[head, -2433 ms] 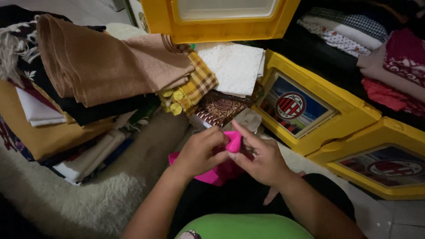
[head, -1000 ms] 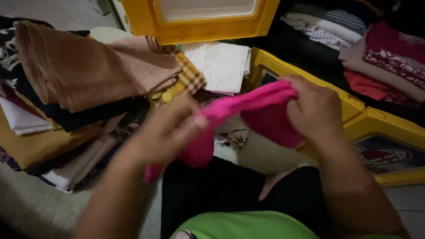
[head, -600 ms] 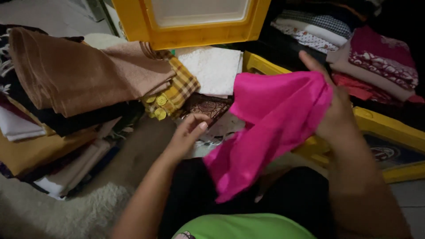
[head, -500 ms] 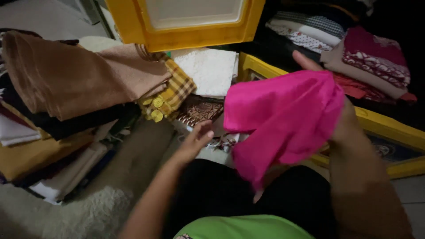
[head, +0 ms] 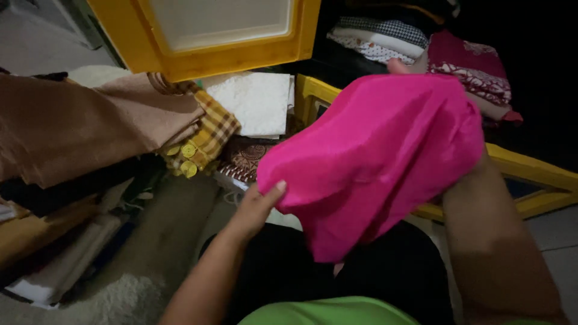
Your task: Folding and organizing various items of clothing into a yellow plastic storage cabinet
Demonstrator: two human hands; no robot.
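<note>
A bright pink cloth (head: 373, 156) is draped over my right hand (head: 404, 65), which is raised inside it; only a fingertip and the forearm show. My left hand (head: 256, 207) grips the cloth's lower left edge with the thumb on top. The cloth hangs above my lap, where I wear black trousers and a green top.
A pile of folded fabrics lies at the left: brown cloth (head: 78, 129), a yellow checked piece with buttons (head: 201, 135), a white textured one (head: 250, 102). A yellow plastic door (head: 205, 30) stands open above. Yellow drawer fronts (head: 530, 174) and stacked clothes (head: 463, 60) sit at the right.
The pink cloth went from a small bundle in both hands to spread over my raised right hand. My left hand let go, then took hold of its lower edge again.
</note>
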